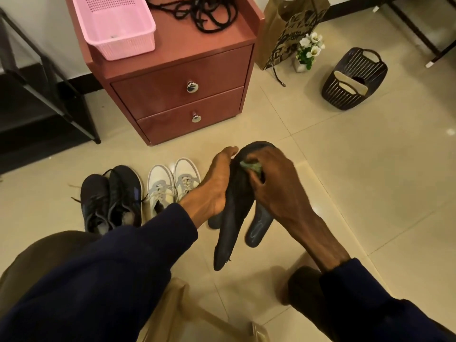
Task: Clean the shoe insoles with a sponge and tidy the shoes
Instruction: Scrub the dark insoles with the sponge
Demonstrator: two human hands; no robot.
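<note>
Beige floor tiles (370,169) lie below; print on the brown paper bag (291,28) is unreadable. Left grip (217,183) curls round a long dark insole (234,213) held above the floor; right grip (271,186) pinches a green sponge (251,166) against its upper end

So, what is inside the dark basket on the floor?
Two pale insoles lean inside the dark basket, one in front of the other. They cover the bottom, so anything under or behind them cannot be seen.
</note>
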